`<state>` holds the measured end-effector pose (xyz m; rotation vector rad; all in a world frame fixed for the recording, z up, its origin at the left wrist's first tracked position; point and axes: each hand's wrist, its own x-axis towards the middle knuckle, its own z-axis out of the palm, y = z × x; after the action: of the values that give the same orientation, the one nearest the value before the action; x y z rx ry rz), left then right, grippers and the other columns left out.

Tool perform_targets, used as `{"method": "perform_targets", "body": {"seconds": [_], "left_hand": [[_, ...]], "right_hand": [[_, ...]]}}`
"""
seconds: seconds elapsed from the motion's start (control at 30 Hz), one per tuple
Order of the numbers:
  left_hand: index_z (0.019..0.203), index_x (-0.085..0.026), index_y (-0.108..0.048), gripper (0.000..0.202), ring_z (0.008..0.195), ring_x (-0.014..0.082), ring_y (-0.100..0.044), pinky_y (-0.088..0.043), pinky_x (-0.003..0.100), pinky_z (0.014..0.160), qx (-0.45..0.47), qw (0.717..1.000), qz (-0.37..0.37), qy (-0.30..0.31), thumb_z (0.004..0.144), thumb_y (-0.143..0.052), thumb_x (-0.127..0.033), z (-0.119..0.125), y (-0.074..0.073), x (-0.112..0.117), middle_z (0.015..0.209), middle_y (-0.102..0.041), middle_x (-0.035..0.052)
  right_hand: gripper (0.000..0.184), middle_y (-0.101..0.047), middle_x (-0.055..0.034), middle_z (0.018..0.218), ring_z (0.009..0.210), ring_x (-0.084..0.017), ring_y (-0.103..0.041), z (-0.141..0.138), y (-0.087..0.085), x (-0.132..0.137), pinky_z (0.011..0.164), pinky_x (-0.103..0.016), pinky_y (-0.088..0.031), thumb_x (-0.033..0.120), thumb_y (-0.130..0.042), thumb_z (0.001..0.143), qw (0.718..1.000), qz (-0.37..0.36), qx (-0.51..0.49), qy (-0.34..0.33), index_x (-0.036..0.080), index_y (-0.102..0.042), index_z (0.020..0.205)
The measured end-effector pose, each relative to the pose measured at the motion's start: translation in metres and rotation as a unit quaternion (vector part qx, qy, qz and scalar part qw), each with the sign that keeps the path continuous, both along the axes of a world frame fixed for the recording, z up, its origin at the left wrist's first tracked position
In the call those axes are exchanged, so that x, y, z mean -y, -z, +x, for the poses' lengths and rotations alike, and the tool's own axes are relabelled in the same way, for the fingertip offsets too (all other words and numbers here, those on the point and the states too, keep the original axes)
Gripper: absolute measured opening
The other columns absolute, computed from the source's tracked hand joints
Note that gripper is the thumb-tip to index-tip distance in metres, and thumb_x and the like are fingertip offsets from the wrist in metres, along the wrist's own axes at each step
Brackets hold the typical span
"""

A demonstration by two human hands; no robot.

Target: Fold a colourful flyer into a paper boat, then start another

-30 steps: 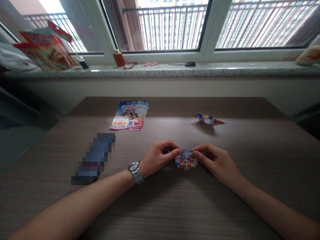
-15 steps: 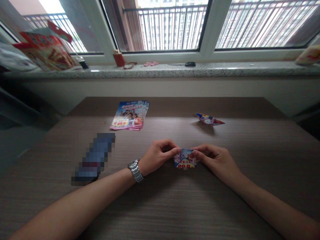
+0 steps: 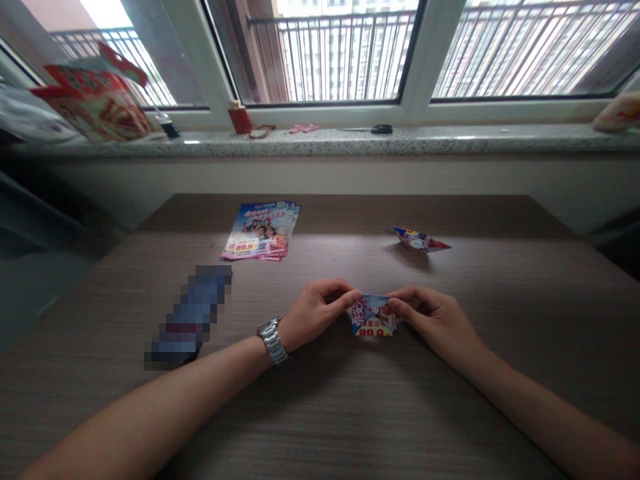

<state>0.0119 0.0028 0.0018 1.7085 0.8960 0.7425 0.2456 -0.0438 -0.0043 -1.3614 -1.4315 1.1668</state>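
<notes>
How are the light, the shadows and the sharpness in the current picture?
Head view: the railing stands against overexposed daylight; same view: a pale light band crosses the dim table, with soft shadows below the left hand and right hand; head view: coarse pixel blocks cover the dark oblong object.

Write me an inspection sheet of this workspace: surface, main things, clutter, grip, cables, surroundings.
Surface: wood-grain table.
Main things: small printed paper; folded paper farther back, right; overlapping flyers, back left.
Clutter: pixelated dark object, left.
Grip: left hand and right hand pinch opposite sides of the small printed paper, near its top.
Cables: nothing seen.
Surroundings: speckled windowsill with black-handled scissors and red package; railing outside.
</notes>
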Motion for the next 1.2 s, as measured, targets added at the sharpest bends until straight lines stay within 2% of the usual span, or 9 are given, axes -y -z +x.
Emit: {"method": "perform_targets", "body": {"seconds": [0.57,0.67,0.77,0.83,1.2], "left_hand": [[0.102,-0.013,-0.072,0.029,0.085,0.0145,-0.065,-0.047,0.023,0.077,-0.037,0.996,0.073,0.02,0.103,-0.049,-0.031,-0.0018,-0.0005,0.0022,0.094,-0.074,0.0046],[0.1,-0.013,-0.071,0.028,0.083,0.014,-0.065,-0.047,0.023,0.075,-0.031,0.996,0.082,0.015,0.102,-0.052,-0.033,-0.0002,-0.0014,0.0039,0.091,-0.073,0.0045],[0.108,-0.015,-0.071,0.024,0.088,0.0143,-0.065,-0.049,0.022,0.077,-0.015,0.996,0.074,0.042,0.097,-0.062,-0.033,0.0013,-0.0018,0.0053,0.099,-0.073,0.005],[0.104,-0.015,-0.073,0.02,0.083,0.0132,-0.064,-0.048,0.021,0.074,-0.022,0.996,0.075,0.045,0.095,-0.065,-0.031,0.0017,-0.0009,0.0054,0.095,-0.073,0.0041],[0.095,-0.014,-0.074,0.017,0.077,0.0112,-0.062,-0.046,0.02,0.069,-0.039,0.998,0.046,0.035,0.094,-0.066,-0.029,0.0007,-0.0004,0.005,0.087,-0.073,0.0021]], "right_hand": [[0.026,-0.078,-0.004,0.082,0.071,-0.019,-0.073,0.0025,0.0027,-0.0003,0.065,-0.027,-0.058,0.045,-0.071,0.085,1.0,0.011,0.023,-0.002,0.02,-0.074,0.091],[0.025,-0.078,-0.0033,0.082,0.071,-0.018,-0.072,0.0024,0.0027,0.0004,0.065,-0.026,-0.056,0.045,-0.07,0.087,0.999,0.016,0.039,-0.017,0.021,-0.074,0.092],[0.024,-0.078,-0.0023,0.082,0.072,-0.017,-0.072,0.0009,0.002,0.0018,0.064,-0.025,-0.055,0.044,-0.068,0.088,0.998,0.017,0.046,-0.042,0.021,-0.074,0.093],[0.023,-0.078,-0.0018,0.084,0.074,-0.017,-0.072,-0.0005,0.0016,0.0028,0.066,-0.025,-0.055,0.043,-0.067,0.09,0.997,0.016,0.052,-0.055,0.022,-0.074,0.094],[0.021,-0.078,-0.0017,0.085,0.075,-0.017,-0.072,-0.0019,-0.0006,0.0044,0.065,-0.025,-0.055,0.041,-0.065,0.091,0.995,0.019,0.062,-0.071,0.022,-0.073,0.095]]}}
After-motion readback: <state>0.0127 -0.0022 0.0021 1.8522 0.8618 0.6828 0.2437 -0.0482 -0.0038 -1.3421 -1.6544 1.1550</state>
